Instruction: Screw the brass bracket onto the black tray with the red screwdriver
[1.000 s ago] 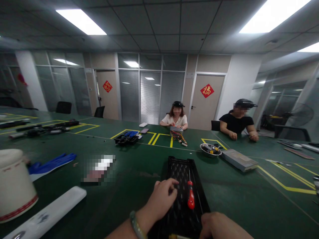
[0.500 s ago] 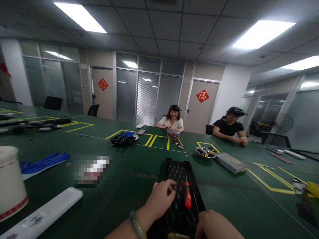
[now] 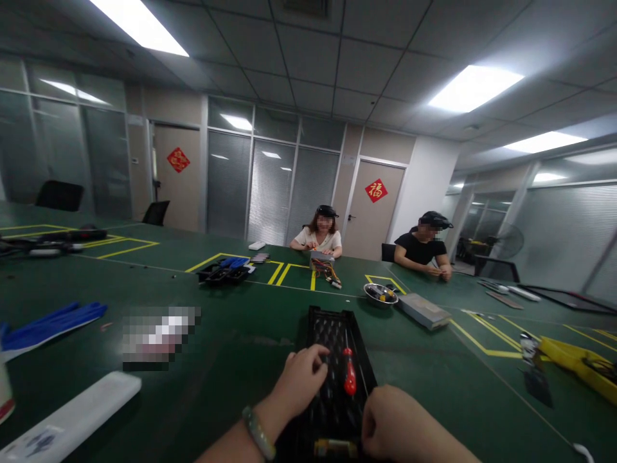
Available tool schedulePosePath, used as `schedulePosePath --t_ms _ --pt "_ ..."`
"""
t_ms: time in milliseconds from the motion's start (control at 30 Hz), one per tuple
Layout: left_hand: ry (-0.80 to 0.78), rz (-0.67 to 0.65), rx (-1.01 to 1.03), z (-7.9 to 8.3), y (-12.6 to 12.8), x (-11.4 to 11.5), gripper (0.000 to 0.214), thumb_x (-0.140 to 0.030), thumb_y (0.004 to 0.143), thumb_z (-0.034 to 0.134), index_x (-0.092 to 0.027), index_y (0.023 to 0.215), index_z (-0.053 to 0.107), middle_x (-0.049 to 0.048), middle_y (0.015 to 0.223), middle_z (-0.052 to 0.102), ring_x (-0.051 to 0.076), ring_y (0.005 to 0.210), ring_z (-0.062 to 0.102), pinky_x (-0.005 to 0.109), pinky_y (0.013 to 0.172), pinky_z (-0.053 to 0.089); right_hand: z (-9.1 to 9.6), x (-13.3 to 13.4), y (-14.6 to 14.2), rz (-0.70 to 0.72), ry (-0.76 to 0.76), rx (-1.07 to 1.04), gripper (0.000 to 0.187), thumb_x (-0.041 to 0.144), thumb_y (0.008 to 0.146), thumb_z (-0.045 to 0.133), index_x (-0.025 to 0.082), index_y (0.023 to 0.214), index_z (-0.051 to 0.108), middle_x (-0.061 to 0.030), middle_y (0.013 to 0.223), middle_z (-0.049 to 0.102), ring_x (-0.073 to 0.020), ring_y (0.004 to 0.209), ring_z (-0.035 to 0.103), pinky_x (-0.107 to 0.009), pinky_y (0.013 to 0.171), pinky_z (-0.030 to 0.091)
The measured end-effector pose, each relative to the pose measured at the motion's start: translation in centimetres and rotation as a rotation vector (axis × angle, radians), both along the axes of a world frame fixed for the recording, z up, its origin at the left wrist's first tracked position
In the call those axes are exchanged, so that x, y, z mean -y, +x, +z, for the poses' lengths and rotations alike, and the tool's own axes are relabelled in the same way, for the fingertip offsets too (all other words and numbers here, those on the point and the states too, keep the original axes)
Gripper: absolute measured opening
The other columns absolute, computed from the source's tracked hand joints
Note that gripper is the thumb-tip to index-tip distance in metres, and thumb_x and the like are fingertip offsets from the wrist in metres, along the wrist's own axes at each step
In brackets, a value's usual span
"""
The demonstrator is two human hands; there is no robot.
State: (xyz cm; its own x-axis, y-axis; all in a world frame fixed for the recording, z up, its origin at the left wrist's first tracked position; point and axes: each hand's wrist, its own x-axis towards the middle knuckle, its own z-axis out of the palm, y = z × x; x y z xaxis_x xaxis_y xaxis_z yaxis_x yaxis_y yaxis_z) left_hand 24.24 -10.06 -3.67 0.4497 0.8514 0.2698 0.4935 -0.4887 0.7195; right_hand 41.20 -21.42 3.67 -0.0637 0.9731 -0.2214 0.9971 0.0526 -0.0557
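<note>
A long black tray [image 3: 324,411] with a textured bed lies in front of me. Inside it rests a screwdriver [image 3: 349,373] with a red handle, its shaft pointing away from me. My left hand [image 3: 303,378], with a green bangle at the wrist, reaches over the tray's left side; its fingers are loosely bent and apart, with nothing visible in them. At the tray's near right edge my right hand [image 3: 388,415] is closed like a fist. Its fingertips are hidden, so what they grip cannot be made out. A yellowish item [image 3: 336,447] sits at the tray's near end.
Left on the green table are a white elongated case [image 3: 80,415], a blue glove [image 3: 55,325] and part of a cup [image 3: 4,392]. Ahead are a metal bowl [image 3: 380,295], a grey box [image 3: 424,311] and a wired unit [image 3: 322,261]. Two people sit across; a yellow item [image 3: 573,360] lies right.
The view has swung right, so everything sits further left in it. My right hand has moved forward along the tray's right edge. The left hand stays over the tray.
</note>
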Motion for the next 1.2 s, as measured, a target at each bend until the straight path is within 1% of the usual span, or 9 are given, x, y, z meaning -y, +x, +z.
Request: schedulePosePath --t_ms 200,300,400,600,833,933,1033,1100,1200 --pt "-0.007 -0.019 -0.028 -0.1 0.0 -0.2 0.033 -0.03 0.087 0.048 -0.026 0.117 0.062 -0.0006 0.092 0.068 0.02 0.091 0.059 0.033 0.088 0.034 2.1 -0.3 -1.3 -0.015 -0.076 0.065 0.023 0.019 0.058 0.067 0.022 0.077 0.081 -0.0055 0.072 0.075 -0.0234 0.068 0.071 -0.025 0.058 0.05" --pt "-0.009 -0.013 -0.039 0.0 -0.1 0.0 0.034 -0.03 0.088 0.047 -0.025 0.118 0.061 -0.0001 0.092 0.068 0.02 0.092 0.059 0.033 0.088 0.035 2.5 -0.1 -1.5 0.016 -0.05 0.05 0.019 0.021 0.06 0.07 0.022 0.076 0.081 -0.0065 0.071 0.075 -0.0239 0.067 0.071 -0.026 0.058 0.05" --pt "-0.01 -0.008 -0.041 0.4 -0.2 0.3 0.034 -0.031 0.089 0.046 -0.025 0.119 0.061 0.0 0.093 0.068 0.021 0.093 0.059 0.033 0.087 0.036 1.9 -0.1 -1.0 0.038 -0.005 0.019 0.014 0.02 0.061 0.071 0.024 0.071 0.08 -0.005 0.065 0.073 -0.0221 0.062 0.069 -0.025 0.055 0.047" --pt "-0.013 0.004 -0.053 0.8 -0.3 0.5 0.035 -0.03 0.089 0.045 -0.024 0.119 0.062 0.0004 0.094 0.068 0.02 0.094 0.059 0.033 0.088 0.036 0.6 -0.5 0.2 0.045 -0.024 -0.036 0.014 0.02 0.058 0.072 0.027 0.068 0.079 0.0012 0.057 0.068 -0.0169 0.055 0.063 -0.022 0.05 0.039" --pt "0.002 0.008 -0.052 0.3 0.0 0.1 0.034 -0.028 0.088 0.047 -0.024 0.117 0.063 -0.0001 0.091 0.068 0.019 0.091 0.06 0.033 0.089 0.034 1.5 -1.4 -0.6 0.173 -0.128 0.114 0.009 0.023 0.065 0.075 0.025 0.072 0.08 0.0011 0.057 0.065 -0.0144 0.052 0.055 -0.023 0.048 0.033" --pt "0.003 0.005 -0.039 0.2 -0.1 0.1 0.033 -0.028 0.088 0.046 -0.025 0.117 0.063 -0.0002 0.091 0.069 0.02 0.091 0.06 0.034 0.089 0.035 1.2 -2.0 -0.4 0.238 -0.175 0.132 0.003 0.022 0.066 0.077 0.024 0.068 0.078 0.0038 0.053 0.059 -0.0117 0.047 0.047 -0.023 0.046 0.028" --pt "-0.009 0.006 -0.034 0.4 -0.2 0.3 0.034 -0.029 0.088 0.047 -0.025 0.117 0.063 -0.0003 0.091 0.069 0.021 0.091 0.059 0.034 0.088 0.035 0.5 -2.5 0.2 0.291 -0.216 0.119 0.004 0.021 0.068 0.075 0.024 0.065 0.076 0.0061 0.049 0.051 -0.0104 0.045 0.042 -0.022 0.046 0.026" --pt "-0.009 0.0 -0.026 0.6 -0.2 0.3 0.034 -0.03 0.088 0.047 -0.026 0.118 0.063 -0.0005 0.09 0.069 0.021 0.091 0.059 0.035 0.088 0.035 0.2 -2.6 0.6 0.308 -0.228 0.112 0.004 0.023 0.069 0.074 0.025 0.067 0.076 0.0061 0.049 0.051 -0.0108 0.046 0.043 -0.021 0.046 0.026" --pt "-0.005 -0.006 -0.024 0.7 -0.2 0.4 0.034 -0.029 0.088 0.047 -0.026 0.117 0.063 -0.0009 0.09 0.069 0.02 0.089 0.06 0.036 0.089 0.035 0.1 -2.1 0.6 0.298 -0.191 0.122 0.008 0.029 0.072 0.071 0.024 0.073 0.077 0.0021 0.055 0.061 -0.0145 0.05 0.052 -0.023 0.046 0.028"
